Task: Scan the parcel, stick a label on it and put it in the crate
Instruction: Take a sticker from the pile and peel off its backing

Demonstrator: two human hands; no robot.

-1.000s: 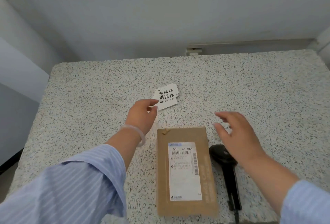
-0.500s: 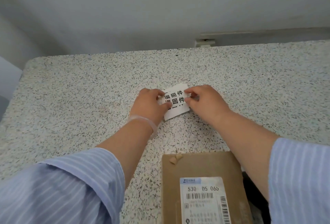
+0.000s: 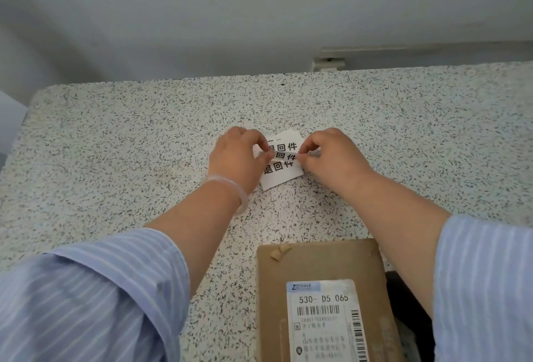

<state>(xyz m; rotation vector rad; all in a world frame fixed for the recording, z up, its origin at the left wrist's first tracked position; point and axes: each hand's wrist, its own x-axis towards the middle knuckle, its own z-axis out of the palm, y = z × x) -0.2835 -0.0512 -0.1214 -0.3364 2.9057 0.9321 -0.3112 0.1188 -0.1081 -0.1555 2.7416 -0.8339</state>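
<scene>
- Head view: a sheet of return labels (image 3: 284,164) was seen lying on the speckled stone table (image 3: 115,142), about midway between its left and right edges and nearer the far edge than the near one.
- The left hand (image 3: 238,159) was closed down on the left side of the sheet, its thumb and fingertips pinched at the left end of the middle label strip (image 3: 285,156); the sheet was judged to be pinned there so that it would not slide while a label was peeled.
- The right hand (image 3: 334,156) was closed in a pinch on the right end of the same strip, which appeared slightly lifted from the backing. The step in hand was judged to be the peeling of one label.
- The parcel (image 3: 320,301), a flat brown cardboard box, was seen at the near edge of the table, between the two forearms and well apart from the label sheet. Its printed shipping label (image 3: 323,321) was turned upward, and bare cardboard beyond it was left free, presumably for the new label.
- A dark object (image 3: 403,304) was glimpsed just to the right of the parcel, mostly hidden by the right forearm; what it was could not be told.
- No crate was in view.
</scene>
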